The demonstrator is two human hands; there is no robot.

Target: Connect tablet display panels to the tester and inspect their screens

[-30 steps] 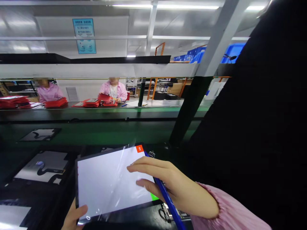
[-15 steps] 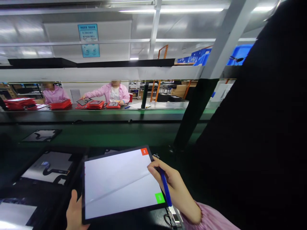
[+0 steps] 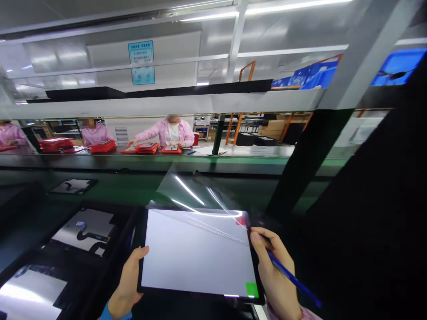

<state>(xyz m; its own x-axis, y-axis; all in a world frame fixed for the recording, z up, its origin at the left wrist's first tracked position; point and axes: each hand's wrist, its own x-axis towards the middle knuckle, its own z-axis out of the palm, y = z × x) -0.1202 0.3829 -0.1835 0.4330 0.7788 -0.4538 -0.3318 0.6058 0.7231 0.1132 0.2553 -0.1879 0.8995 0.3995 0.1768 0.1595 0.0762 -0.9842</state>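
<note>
I hold a tablet (image 3: 196, 258) with a lit white screen in front of me. My left hand (image 3: 128, 280) grips its lower left edge, thumb on the bezel. My right hand (image 3: 275, 273) is closed on a blue pen (image 3: 293, 280) and sits at the tablet's right edge, fingertips near the upper right corner. A clear protective film (image 3: 200, 195) lifts off the top of the screen and stands up behind it. A small green square shows at the screen's lower right.
Dark trays with tablet back panels (image 3: 88, 226) lie to my left. A green conveyor belt (image 3: 140, 186) runs across, with one panel (image 3: 73, 186) on it. People in pink coats (image 3: 171, 131) work at red trays (image 3: 147, 148) opposite. A dark post (image 3: 300, 169) rises at right.
My right hand slid off the screen to the tablet's right edge. The clear film has lifted up from the screen's top. The tablet has turned more squarely toward me.
</note>
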